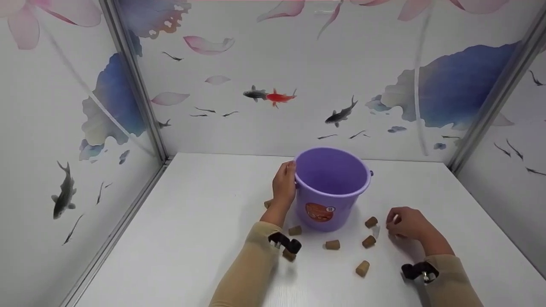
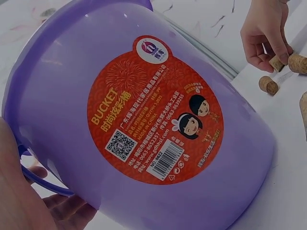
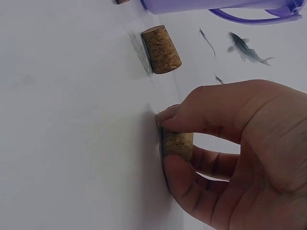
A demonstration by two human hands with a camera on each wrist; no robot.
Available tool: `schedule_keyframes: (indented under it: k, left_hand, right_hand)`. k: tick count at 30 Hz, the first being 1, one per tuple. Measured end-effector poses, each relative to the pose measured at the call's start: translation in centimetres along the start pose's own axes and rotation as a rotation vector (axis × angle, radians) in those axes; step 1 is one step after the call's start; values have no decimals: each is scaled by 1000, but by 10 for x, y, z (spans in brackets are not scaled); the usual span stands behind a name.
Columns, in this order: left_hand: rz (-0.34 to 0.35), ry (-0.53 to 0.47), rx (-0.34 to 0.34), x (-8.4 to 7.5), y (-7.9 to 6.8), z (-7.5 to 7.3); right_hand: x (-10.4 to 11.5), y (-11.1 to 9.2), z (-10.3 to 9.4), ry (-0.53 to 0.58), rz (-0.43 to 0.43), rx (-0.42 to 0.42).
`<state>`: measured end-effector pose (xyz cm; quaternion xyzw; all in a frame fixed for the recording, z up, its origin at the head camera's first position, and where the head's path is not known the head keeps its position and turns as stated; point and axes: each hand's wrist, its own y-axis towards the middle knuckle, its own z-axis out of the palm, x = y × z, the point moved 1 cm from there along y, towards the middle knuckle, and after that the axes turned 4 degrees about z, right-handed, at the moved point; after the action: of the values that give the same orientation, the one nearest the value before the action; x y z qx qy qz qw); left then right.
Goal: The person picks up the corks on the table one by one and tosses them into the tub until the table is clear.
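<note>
A purple bucket (image 1: 326,209) with a round red label (image 2: 153,115) stands upright on the white table. My left hand (image 1: 283,183) holds the bucket's left side just under the rim, its fingers by the purple handle (image 2: 45,184). To the right of the bucket, my right hand (image 1: 407,224) is down at the tabletop. Thumb and fingers pinch a cork stopper (image 3: 178,144) there, its far end partly covered by the hand. Another cork (image 3: 161,50) lies on its side close by.
Several more corks lie around the bucket's base, among them one cork (image 1: 362,268) towards the front and one (image 1: 332,244) before the bucket. A cork (image 1: 289,255) is partly behind the left wrist camera. White panels painted with fish enclose the table (image 1: 204,192) at the back and sides.
</note>
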<state>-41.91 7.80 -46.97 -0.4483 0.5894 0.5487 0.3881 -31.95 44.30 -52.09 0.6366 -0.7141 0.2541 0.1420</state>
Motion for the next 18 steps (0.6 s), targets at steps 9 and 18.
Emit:
schedule_keyframes:
  k: [9,18]
  left_hand:
    - [-13,4,-5,0,0,0]
    - [-10,-2,-3,-1,0,-1]
  right_hand:
    - [-1,1,2,13,-3,-2]
    - [1,4,-2,75,-17,-13]
